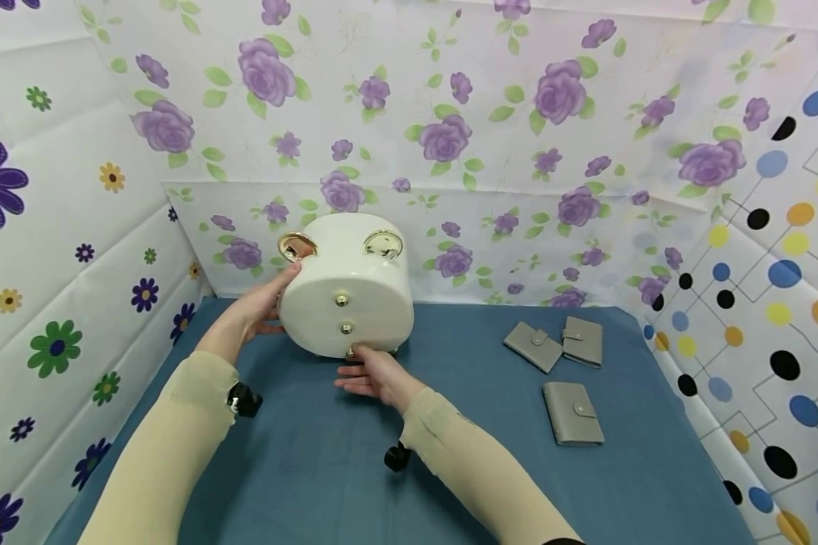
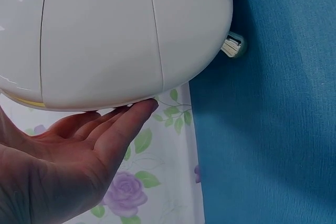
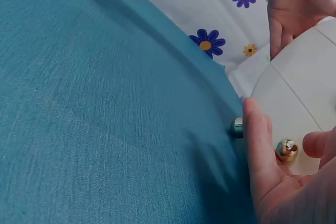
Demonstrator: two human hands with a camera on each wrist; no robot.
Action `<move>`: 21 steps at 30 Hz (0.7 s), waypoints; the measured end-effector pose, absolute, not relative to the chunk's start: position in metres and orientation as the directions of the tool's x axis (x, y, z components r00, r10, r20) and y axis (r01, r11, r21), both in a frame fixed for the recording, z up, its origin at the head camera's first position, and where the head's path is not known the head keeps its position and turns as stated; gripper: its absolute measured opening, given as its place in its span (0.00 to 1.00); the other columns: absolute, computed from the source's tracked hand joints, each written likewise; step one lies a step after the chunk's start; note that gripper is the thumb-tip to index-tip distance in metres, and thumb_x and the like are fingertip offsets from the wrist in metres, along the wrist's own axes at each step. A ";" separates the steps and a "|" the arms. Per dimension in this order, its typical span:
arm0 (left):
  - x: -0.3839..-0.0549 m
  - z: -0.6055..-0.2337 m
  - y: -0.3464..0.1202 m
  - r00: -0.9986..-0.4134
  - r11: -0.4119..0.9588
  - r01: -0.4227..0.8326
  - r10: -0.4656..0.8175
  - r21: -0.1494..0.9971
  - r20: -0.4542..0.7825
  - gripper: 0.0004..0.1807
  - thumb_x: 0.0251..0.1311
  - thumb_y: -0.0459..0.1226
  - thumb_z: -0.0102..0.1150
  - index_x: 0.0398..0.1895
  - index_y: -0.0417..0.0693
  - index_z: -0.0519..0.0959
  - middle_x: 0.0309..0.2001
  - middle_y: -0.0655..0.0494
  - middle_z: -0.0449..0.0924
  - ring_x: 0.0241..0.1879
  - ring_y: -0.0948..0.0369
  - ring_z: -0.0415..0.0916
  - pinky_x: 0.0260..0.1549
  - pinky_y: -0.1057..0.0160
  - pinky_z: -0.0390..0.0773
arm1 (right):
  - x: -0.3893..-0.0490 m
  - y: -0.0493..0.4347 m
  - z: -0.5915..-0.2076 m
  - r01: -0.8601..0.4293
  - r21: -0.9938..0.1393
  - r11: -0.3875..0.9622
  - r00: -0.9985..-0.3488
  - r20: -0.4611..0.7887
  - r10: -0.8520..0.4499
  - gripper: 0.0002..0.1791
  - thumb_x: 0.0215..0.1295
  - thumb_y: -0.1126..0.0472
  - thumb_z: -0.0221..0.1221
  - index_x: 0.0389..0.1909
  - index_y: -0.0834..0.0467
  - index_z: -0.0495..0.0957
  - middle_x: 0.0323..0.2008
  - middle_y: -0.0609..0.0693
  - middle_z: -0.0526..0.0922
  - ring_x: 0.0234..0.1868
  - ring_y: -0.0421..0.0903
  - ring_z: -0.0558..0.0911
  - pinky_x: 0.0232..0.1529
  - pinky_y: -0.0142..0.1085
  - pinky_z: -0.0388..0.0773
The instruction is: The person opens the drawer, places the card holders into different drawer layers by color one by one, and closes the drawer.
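A glossy white oval drawer box (image 1: 344,265) stands on the blue cloth near the back wall, with two gold rings on top and gold knobs down its front. Seams in the left wrist view split the front (image 2: 102,35) into three drawers. My left hand (image 1: 252,310) rests against the box's left side; its fingers (image 2: 123,129) lie fairly straight along the wall. At the lowest knob (image 3: 287,150) is my right hand (image 1: 382,376), palm up. Its thumb and fingers stand on either side of that knob, with a gap visible in the right wrist view.
Three grey snap-closure wallets lie to the right: one wallet (image 1: 534,347) at an angle, another (image 1: 582,341) beside it, and a third wallet (image 1: 573,413) nearer. Flowered sheeting (image 1: 450,197) hangs behind, and dotted sheeting (image 1: 784,318) bounds the right side.
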State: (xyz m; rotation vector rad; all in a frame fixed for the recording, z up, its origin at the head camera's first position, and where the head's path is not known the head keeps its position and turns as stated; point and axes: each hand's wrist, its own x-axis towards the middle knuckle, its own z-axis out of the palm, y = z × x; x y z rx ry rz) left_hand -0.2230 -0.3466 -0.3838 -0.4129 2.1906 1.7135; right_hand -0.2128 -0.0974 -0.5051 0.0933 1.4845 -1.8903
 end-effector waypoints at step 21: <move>-0.223 -0.383 -0.348 -0.903 0.234 -0.420 -0.008 0.877 -0.430 0.66 0.62 0.80 0.48 0.89 0.51 0.41 0.86 0.37 0.44 0.80 0.38 0.57 0.72 0.34 0.66 | -0.209 -0.101 -0.508 0.594 -0.793 -0.137 -0.745 -0.477 -0.467 0.25 0.87 0.48 0.54 0.69 0.63 0.76 0.47 0.58 0.87 0.54 0.57 0.90 0.50 0.41 0.88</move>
